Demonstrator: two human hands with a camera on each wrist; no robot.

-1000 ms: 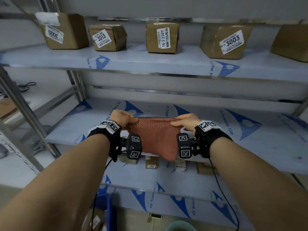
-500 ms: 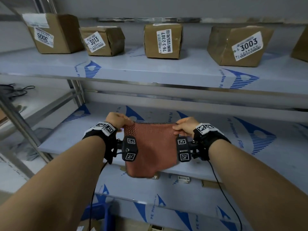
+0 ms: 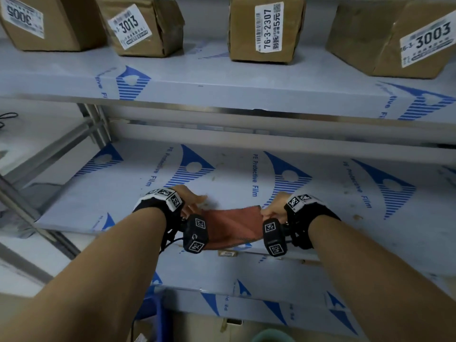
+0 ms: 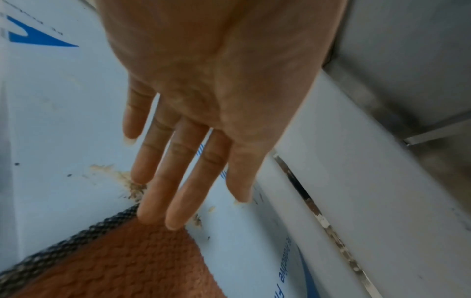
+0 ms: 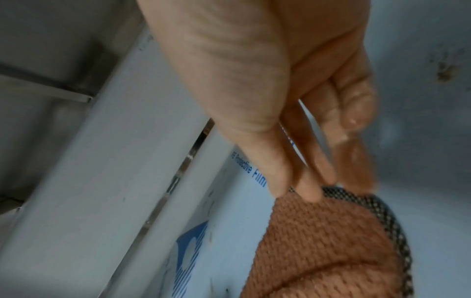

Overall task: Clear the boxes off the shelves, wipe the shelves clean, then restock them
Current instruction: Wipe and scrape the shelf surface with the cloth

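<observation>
An orange-brown woven cloth point(image 3: 232, 225) with a dark mesh edge lies at the front of the middle shelf point(image 3: 138, 201), partly hanging over its edge. My left hand point(image 3: 196, 202) is beside the cloth's left corner. In the left wrist view its fingers point(image 4: 175, 181) are straight, and the tips touch the cloth point(image 4: 122, 262). My right hand point(image 3: 270, 212) pinches the right corner. The right wrist view shows thumb and fingers closed on the cloth point(image 5: 318, 242) at its mesh edge. Brown crumbs point(image 4: 127, 181) lie on the shelf film near my left fingertips.
The upper shelf point(image 3: 197, 80) carries brown cardboard boxes labelled 3005 point(image 3: 61, 23), 3013 point(image 3: 158, 28), 76-3-2307 point(image 3: 241, 30) and 3003 point(image 3: 365, 40). A small box point(image 3: 227, 253) shows on the lower shelf. A metal upright point(image 3: 96, 124) stands at the left, a blue crate point(image 3: 153, 309) below.
The cloth, held up stretched between both hands, has come down onto the middle shelf. My left hand has let go of its corner and straightened. The view has moved closer.
</observation>
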